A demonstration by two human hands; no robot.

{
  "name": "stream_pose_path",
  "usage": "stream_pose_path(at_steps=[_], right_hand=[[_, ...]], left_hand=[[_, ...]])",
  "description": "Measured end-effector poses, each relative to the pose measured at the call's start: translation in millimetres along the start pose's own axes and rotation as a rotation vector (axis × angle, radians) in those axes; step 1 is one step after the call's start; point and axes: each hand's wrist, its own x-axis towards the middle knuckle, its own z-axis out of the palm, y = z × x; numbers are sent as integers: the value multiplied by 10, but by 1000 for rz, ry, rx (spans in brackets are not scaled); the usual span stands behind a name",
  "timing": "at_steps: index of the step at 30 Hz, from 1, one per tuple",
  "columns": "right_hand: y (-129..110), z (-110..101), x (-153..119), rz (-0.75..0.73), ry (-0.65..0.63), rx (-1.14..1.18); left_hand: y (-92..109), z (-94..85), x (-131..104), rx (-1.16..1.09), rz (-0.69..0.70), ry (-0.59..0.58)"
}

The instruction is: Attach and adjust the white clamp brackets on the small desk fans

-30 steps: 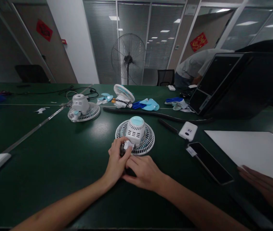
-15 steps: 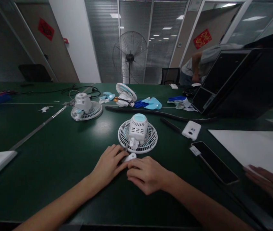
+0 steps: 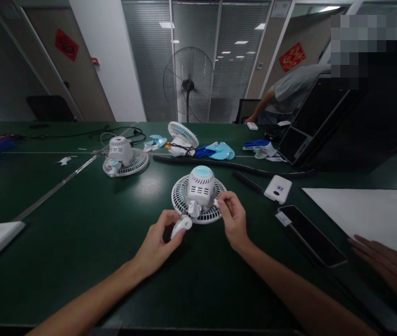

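A small fan head [image 3: 201,187] lies face down on the green table, its white motor housing upward with a pale blue cap, over a round grille. Just in front of it, my left hand [image 3: 155,245] is closed on a white plastic piece [image 3: 182,225] with a round, holed end. My right hand [image 3: 234,223] is at the grille's right side, thumb and fingers pinching a small white part [image 3: 216,203] beside the housing. What that part is, I cannot make out. A crumpled-looking white bit [image 3: 194,209] sits at the front of the housing.
Another fan head [image 3: 120,151] lies left; a small fan [image 3: 181,139] stands behind with blue blades [image 3: 222,150]. A black strip [image 3: 233,164], white device [image 3: 278,189], phone [image 3: 312,235] and white sheet [image 3: 363,210] are right. Another person's hand [image 3: 387,266] touches the sheet.
My hands have parted. The right moved up to the grille's right side with a small white part; the left keeps the white plastic piece, now tilted. The person behind has leaned left.
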Motion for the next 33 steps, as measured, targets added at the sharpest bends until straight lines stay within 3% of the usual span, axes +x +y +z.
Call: stream_pose_path(at_steps=[5,11,14,19,23,29,33], right_hand=[[-6,66,-84,5,-114,-44],[-28,108,-117,-54,-145,-102],[-27,108,-118,-72,-155,-113],[-23,106,-124,-86,-144,-111],[-30,102,-124,-82,-144,-105],[-34,113,-129,-104,-155,-124],[-72,130,-135,-133,-163,-168]], left_hand=[[31,-6,32,-32,-4,32],[1,-36,18,-150,-24,220],[-15,-39,30,-132,-74,250],[5,-56,59,-101,-206,223],[51,-93,65,-92,-151,145],[21,-15,71,-443,-243,3],[-46,60,128,-470,-240,-14]])
